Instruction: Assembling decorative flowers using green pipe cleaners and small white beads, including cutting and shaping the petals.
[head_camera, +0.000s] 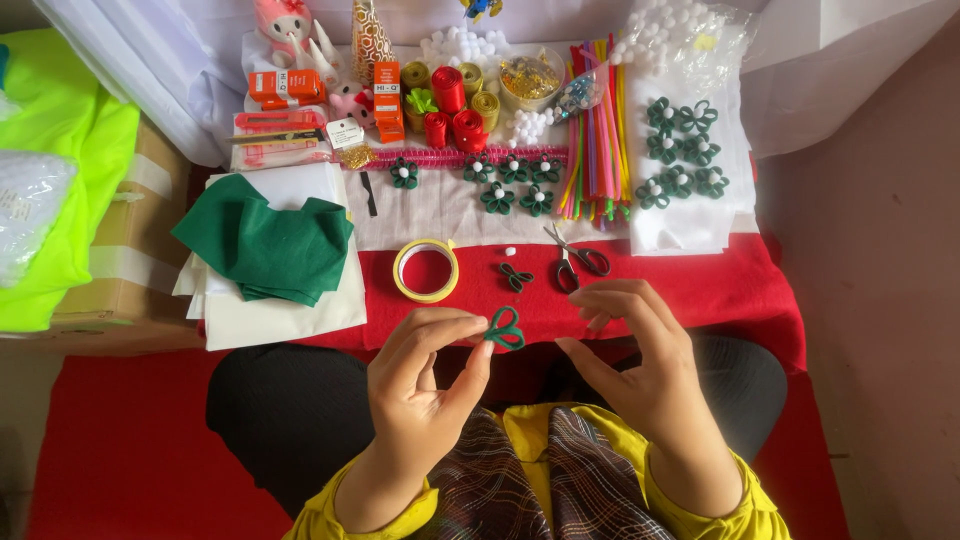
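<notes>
Scissors (577, 262) and tape roll (426, 270) lie beyond the left hand (425, 385).

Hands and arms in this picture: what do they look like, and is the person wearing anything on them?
Both hands, left and right, are bare: no gloves, and no rings or watch that I can make out. The forearms are uncovered to the yellow sleeves, which end below the wrists near the bottom edge of the picture.

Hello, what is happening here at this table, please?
A person sits at a low table covered in red cloth and shapes craft flowers. The left hand pinches a small green looped piece between its fingers; the right hand is open beside it, holding nothing. Ahead lie a tape roll, scissors, another green piece, finished green flowers and folded green felt.
</notes>
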